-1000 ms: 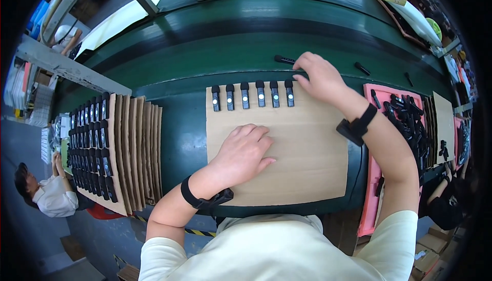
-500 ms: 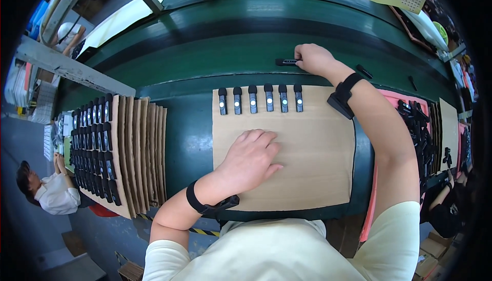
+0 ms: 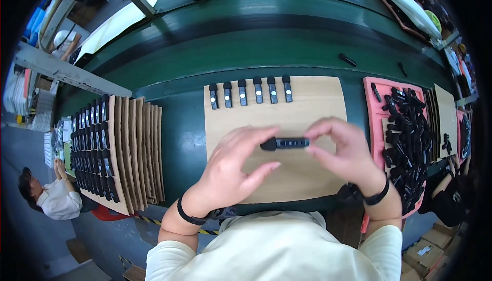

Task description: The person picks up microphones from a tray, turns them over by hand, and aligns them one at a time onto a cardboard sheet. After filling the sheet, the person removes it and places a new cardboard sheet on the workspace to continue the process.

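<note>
Above the cardboard sheet [image 3: 302,183], my right hand [image 3: 348,150] pinches one end of a small black microphone [image 3: 291,143], held level with its dark foam tip to the left. My left hand [image 3: 228,165] is beside that foam tip, its thumb and fingers apart; whether a finger touches the foam is hard to make out. Along the sheet's far edge several like microphones [image 3: 258,91] lie in a row, foam tips away from me, each with a pale round spot.
To the left, stacked cardboard sheets [image 3: 146,153] stand beside rows of microphones [image 3: 92,140]. At right, a pink tray [image 3: 376,122] holds a heap of microphones [image 3: 407,148]. Two more pieces [image 3: 347,59] lie on the green belt [image 3: 246,45]. A person [image 3: 54,191] sits at far left.
My right hand has picked the microphone off the green belt and brought it back over the cardboard. My left hand has risen from the sheet toward it. The view has shifted slightly.
</note>
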